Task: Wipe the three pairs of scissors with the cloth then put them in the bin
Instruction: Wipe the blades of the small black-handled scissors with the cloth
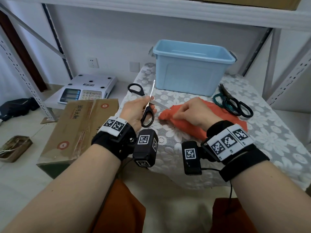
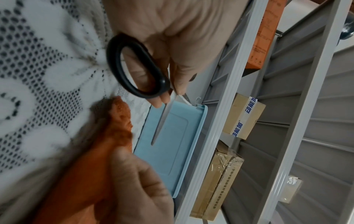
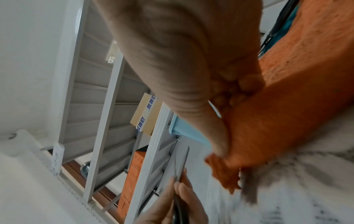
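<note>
My left hand [image 1: 146, 105] pinches a pair of black-handled scissors [image 1: 148, 113] near the pivot, above the table's left part. The blades are spread wide, one pointing up and one toward the cloth. The wrist view shows one handle loop of the scissors [image 2: 134, 68] in front of the left hand [image 2: 172, 45]. My right hand [image 1: 183, 111] grips a bunched edge of the orange cloth [image 1: 223, 113], which lies on the table; the cloth [image 3: 287, 106] is seen close up. Two more pairs of scissors [image 1: 235, 105], teal-handled and black-handled, lie right of the cloth. The empty blue bin [image 1: 193, 69] stands behind.
A lace cloth covers the small table [image 1: 168, 137]. A cardboard box [image 1: 80, 125] leans against its left side. An electronic scale [image 1: 87, 89] sits on a low shelf further left. Metal shelf uprights [image 1: 286, 78] rise behind and to the right.
</note>
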